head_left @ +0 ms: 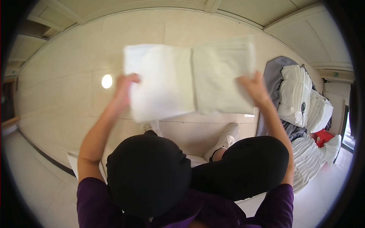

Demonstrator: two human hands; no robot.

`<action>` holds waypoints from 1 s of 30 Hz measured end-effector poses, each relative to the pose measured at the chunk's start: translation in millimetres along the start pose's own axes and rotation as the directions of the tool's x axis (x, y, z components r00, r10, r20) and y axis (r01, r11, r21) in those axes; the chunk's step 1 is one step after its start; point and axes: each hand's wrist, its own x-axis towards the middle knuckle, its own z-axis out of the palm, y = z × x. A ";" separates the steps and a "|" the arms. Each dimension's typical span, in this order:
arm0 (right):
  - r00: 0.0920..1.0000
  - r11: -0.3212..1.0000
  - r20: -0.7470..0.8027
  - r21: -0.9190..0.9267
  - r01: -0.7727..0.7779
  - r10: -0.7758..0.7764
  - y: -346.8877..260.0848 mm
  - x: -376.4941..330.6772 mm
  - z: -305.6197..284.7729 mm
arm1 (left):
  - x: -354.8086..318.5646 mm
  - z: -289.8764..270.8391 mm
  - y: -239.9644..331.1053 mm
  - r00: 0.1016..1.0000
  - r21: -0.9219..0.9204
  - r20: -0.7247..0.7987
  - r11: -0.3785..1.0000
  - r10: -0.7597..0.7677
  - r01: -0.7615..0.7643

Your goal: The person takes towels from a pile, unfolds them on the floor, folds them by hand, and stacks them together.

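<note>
A white folded cloth [161,81] is held up in front of me above the floor, blurred by motion. Down its middle runs a dark line; whether this is a fold or a gap between two pieces I cannot tell. My left hand [124,88] grips its left edge, thumb on the near face. At the opposite edge my right hand [254,88] has hold of it, thumb toward the middle. Behind the cloth the other fingers of both hands are hidden.
To my right, stacks of folded white cloths [294,93] lie on grey fabric [274,72], with black-handled scissors [303,108] on one. Closer in is a row of white cloths [307,155] beside a red item [323,137]. My shoes [227,138] rest on the tiled floor [64,93].
</note>
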 end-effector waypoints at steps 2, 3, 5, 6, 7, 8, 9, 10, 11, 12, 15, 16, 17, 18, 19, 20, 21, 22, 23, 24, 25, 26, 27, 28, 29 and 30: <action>0.989 0.974 0.015 0.175 0.145 -0.150 10.6 0.2 -48.6 | 10.9 -72.8 56.4 0.992 0.196 -0.091 0.978 0.087 -0.068; 0.991 0.967 -0.030 0.215 0.135 -0.131 19.5 1.2 -61.0 | 12.2 -106.0 85.3 0.959 0.418 -0.192 0.901 0.209 -0.113; 0.994 0.956 -0.053 0.273 0.104 -0.093 39.5 4.6 -70.1 | 13.1 -149.7 120.2 0.890 0.633 -0.289 0.768 0.352 -0.098; 0.998 0.962 -0.058 0.269 0.042 -0.027 51.0 9.3 -64.5 | 14.5 -158.0 126.2 0.673 0.899 -0.379 0.426 0.635 0.105; 0.996 0.951 -0.005 0.299 0.082 -0.084 63.8 15.0 -50.7 | 14.1 -157.8 125.0 0.424 0.891 -0.297 0.088 0.856 0.446; 0.998 0.952 0.006 0.301 0.050 -0.055 77.6 19.8 -33.7 | 15.2 -148.0 112.5 0.472 0.937 -0.197 0.023 0.859 0.348; 1.000 0.956 -0.013 0.294 -0.012 0.016 90.8 26.3 -17.5 | 20.6 -128.9 91.7 0.541 0.988 -0.147 0.097 0.828 0.120; 0.999 0.951 0.023 0.310 0.018 -0.026 103.4 34.6 -2.4 | 27.3 -103.5 65.0 0.720 0.961 -0.219 0.272 0.658 0.043; 0.999 0.968 0.040 0.252 0.003 -0.014 116.9 41.3 10.9 | 31.5 -75.4 35.3 0.840 0.940 -0.229 0.337 0.492 0.059; 0.996 0.971 0.065 0.235 0.037 -0.053 130.3 47.7 21.2 | 33.8 -50.8 12.0 0.916 0.969 -0.161 0.236 0.367 0.076; 0.999 0.987 -0.033 0.158 -0.031 0.037 161.6 69.5 20.4 | 29.2 -12.5 -23.7 0.925 0.949 -0.283 -0.069 0.253 0.309; 0.991 0.990 -0.112 0.128 -0.061 0.076 166.9 77.9 13.9 | 28.4 -7.1 -25.3 0.931 0.966 -0.159 -0.143 0.328 0.215; 0.978 0.994 -0.184 -0.012 -0.105 0.101 169.6 86.5 9.9 | 26.3 -8.5 -20.6 0.930 0.968 -0.042 -0.216 0.364 0.129; 0.954 0.980 -0.293 -0.164 -0.112 0.060 169.0 92.7 0.7 | 23.4 -14.4 -10.9 0.924 0.962 -0.032 -0.241 0.381 0.132; 0.912 0.949 -0.401 -0.243 -0.200 0.089 167.9 96.5 0.2 | 21.6 -23.4 3.3 0.961 0.993 -0.119 0.010 0.249 0.120; 0.901 0.841 -0.423 -0.450 -0.301 0.097 163.2 98.7 -7.8 | 22.0 -31.9 18.6 0.985 0.957 -0.105 0.282 0.135 0.063; 0.841 0.687 -0.537 -0.633 -0.357 -0.057 158.7 99.7 -4.7 | 15.8 -37.5 25.3 0.941 0.911 -0.192 0.407 0.280 0.064; 0.852 0.661 -0.522 -0.628 -0.411 0.035 151.8 100.0 -6.1 | 7.1 -49.0 37.0 0.842 0.903 -0.172 0.423 0.511 -0.072; 0.881 0.601 -0.390 -0.783 -0.164 -0.267 145.8 98.4 -2.2 | -0.2 -71.9 63.7 0.844 0.907 -0.205 0.420 0.495 -0.026; 0.776 0.424 -0.207 -0.902 0.084 -0.595 139.7 97.7 0.5 | -10.0 -96.7 92.8 0.799 0.939 -0.256 0.335 0.544 0.073; 0.815 0.461 -0.206 -0.884 0.083 -0.541 133.9 99.5 4.6 | -17.9 -121.8 125.3 0.786 0.881 -0.351 0.463 0.509 0.094; 0.783 0.379 -0.079 -0.902 0.208 -0.617 129.6 102.1 8.9 | -31.5 -147.9 154.8 0.723 0.942 -0.319 0.290 0.613 0.170; 0.708 0.257 0.066 -0.905 0.340 -0.703 125.7 108.2 11.5 | -40.8 -168.5 173.9 0.633 0.946 -0.305 0.148 0.712 0.289; 0.717 0.292 0.050 -0.892 0.345 -0.695 123.3 116.1 14.4 | -43.7 -184.0 185.5 0.622 0.948 -0.285 0.119 0.729 0.294; 0.758 0.333 0.072 -0.869 0.366 -0.648 123.2 122.9 14.5 | -46.0 -195.2 197.1 0.527 0.898 -0.054 -0.189 0.848 0.397; 0.807 0.376 0.090 -0.851 0.367 -0.583 124.2 131.2 14.7 | -44.7 -200.7 199.7 0.450 0.735 0.203 -0.439 0.870 0.517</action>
